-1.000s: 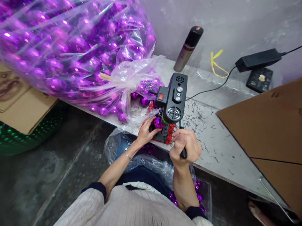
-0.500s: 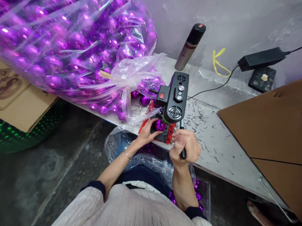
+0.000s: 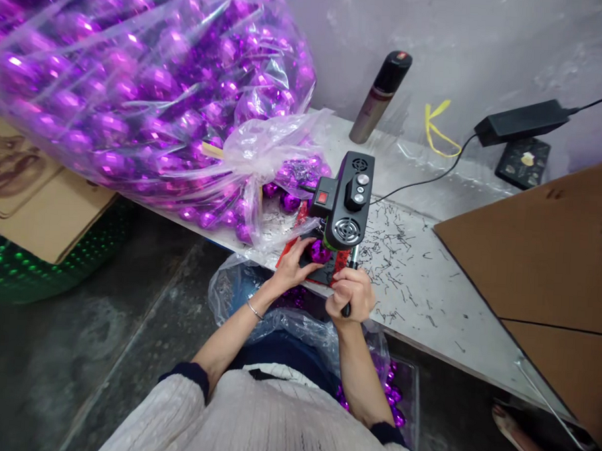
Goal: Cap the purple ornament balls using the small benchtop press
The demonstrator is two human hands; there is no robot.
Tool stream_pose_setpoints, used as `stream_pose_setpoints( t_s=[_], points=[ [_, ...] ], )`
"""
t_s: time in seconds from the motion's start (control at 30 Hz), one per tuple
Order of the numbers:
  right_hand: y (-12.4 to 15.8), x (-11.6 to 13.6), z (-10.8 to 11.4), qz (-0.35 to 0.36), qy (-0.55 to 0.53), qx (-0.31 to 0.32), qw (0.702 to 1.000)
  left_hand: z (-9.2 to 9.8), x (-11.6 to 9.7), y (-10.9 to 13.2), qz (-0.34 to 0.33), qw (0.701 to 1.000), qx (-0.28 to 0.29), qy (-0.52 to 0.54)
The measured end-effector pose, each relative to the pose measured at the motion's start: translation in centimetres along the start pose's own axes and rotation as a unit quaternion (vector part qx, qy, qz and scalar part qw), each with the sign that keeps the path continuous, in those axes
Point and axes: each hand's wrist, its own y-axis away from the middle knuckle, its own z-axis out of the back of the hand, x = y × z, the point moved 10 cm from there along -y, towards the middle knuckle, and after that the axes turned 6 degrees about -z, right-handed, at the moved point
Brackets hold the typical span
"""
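A small black bench drill press point(image 3: 355, 198) with a red switch and round vents stands on the worktable. Under its head sits a shiny purple bauble point(image 3: 320, 251), partly hidden by the head. My left hand point(image 3: 293, 266) grips the bauble at its left and front with thumb and fingers, on the dark base plate point(image 3: 323, 274). My right hand point(image 3: 352, 295) is wrapped round the black-gripped lever point(image 3: 346, 310) at the machine's right side. The drill tip is hidden beneath the head.
A large clear bag of purple baubles point(image 3: 151, 99) fills the left. Small dark scraps litter the worktable point(image 3: 429, 271). Behind stand a spray can point(image 3: 381, 96) and a black power adapter point(image 3: 522, 122). A cardboard box point(image 3: 539, 256) is at right; a person's foot point(image 3: 514, 434) shows below.
My right hand has moved left and slightly down with the lever, and the drill head has dropped a little. My left hand stays at the bauble.
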Motion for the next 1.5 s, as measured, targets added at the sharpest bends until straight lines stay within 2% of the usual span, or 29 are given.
stream_pose_setpoints(
  t_s=[0.6,0.77,0.9,0.97,1.07,1.17,1.27,1.33,1.4,1.5],
  points=[
    [1.4,-1.2,-0.5,-0.021,-0.044,-0.027,0.998,-0.1,0.4,0.1,0.027,1.000,0.009,0.013],
    [2.0,-1.7,-0.6,-0.025,-0.049,-0.050,0.997,-0.3,0.8,0.2,0.033,0.999,0.009,0.024],
    [2.7,-1.7,-1.4,0.007,-0.051,-0.026,0.998,-0.4,1.1,0.1,0.041,0.998,0.007,0.038],
    [2.4,-1.5,-1.2,0.011,-0.055,-0.026,0.998,-0.5,1.4,0.0,0.054,0.998,0.007,0.043],
    [0.5,-0.9,-0.2,-0.026,-0.051,-0.030,0.998,-0.8,1.4,-0.1,0.058,0.997,0.008,0.049],
    [-2.2,-0.2,0.4,-0.081,-0.027,-0.003,0.996,-0.1,0.2,0.5,0.012,0.999,-0.014,0.035],
    [-3.9,0.6,0.8,-0.088,-0.029,0.015,0.996,1.1,-2.2,2.8,-0.079,0.997,-0.024,-0.009],
    [-3.8,0.8,0.8,-0.076,-0.033,0.018,0.996,1.2,-3.7,4.9,-0.126,0.991,0.011,-0.047],
    [-3.1,0.7,0.6,-0.067,-0.036,0.018,0.997,1.1,-4.5,6.5,-0.145,0.984,0.058,-0.084],
    [-2.1,0.5,0.4,-0.065,-0.038,0.013,0.997,1.8,-5.0,6.4,-0.159,0.979,0.071,-0.107]
  ],
)
